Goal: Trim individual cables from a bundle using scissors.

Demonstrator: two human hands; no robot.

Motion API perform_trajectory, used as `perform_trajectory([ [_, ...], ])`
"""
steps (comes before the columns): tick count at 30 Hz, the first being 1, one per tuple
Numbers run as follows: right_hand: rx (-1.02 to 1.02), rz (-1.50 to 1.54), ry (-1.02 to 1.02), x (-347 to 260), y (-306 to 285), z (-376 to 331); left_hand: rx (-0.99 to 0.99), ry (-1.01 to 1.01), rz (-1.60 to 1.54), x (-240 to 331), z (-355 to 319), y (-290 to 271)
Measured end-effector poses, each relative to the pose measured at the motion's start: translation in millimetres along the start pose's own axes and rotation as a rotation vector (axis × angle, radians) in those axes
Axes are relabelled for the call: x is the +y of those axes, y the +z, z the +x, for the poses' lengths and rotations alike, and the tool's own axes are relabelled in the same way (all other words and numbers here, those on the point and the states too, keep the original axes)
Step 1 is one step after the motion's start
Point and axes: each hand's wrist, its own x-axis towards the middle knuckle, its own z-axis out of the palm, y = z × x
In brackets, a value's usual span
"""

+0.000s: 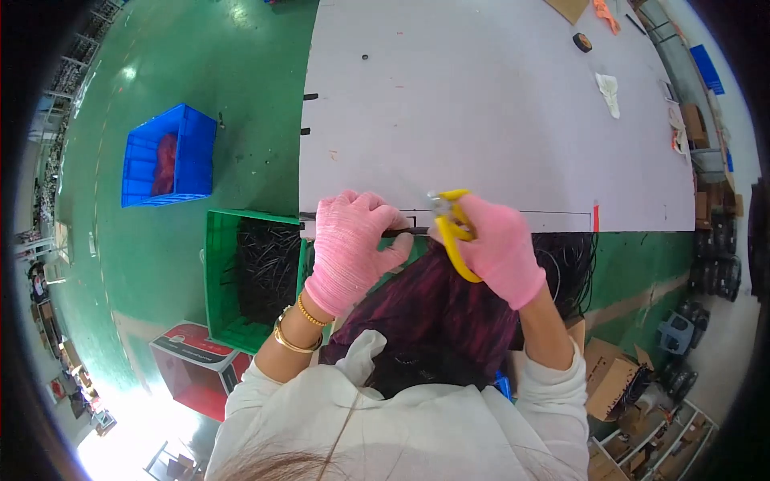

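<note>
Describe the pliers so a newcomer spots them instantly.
Find the large pale table. At its near edge, the pink-gloved right grip holds the pliers. Bright yellow handles set them apart from the thin black tube beside them.

A factory workshop: green painted floor (257,48), stocked racks (62,80) at 10 o'clock, broad white worktable (481,104) at 1, cardboard box (605,373) at 4.

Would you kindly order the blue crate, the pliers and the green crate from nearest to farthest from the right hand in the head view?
1. Pliers: in the right hand.
2. Green crate: to its left, beside the table.
3. Blue crate: farther left, on the floor.
</note>
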Motion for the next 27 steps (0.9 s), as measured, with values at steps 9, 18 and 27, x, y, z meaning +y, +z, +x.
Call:
perform_trajectory([
  [9, -0.112, 0.857, 0.512, -31.7, 50.9, -126.9, -0.06, -0.018, -0.218, 4.2, 0.9, -18.1],
  [18, -0.203, 1.102, 0.728, -31.8, 95.4, -125.9, -0.132, -0.007, -0.333, 13.0, -2.4, -25.7],
  [27, -0.335, 0.849, 0.7, -36.5, 85.2, -122.2, -0.158, -0.009, -0.369, 16.3, -3.3, -29.9],
])
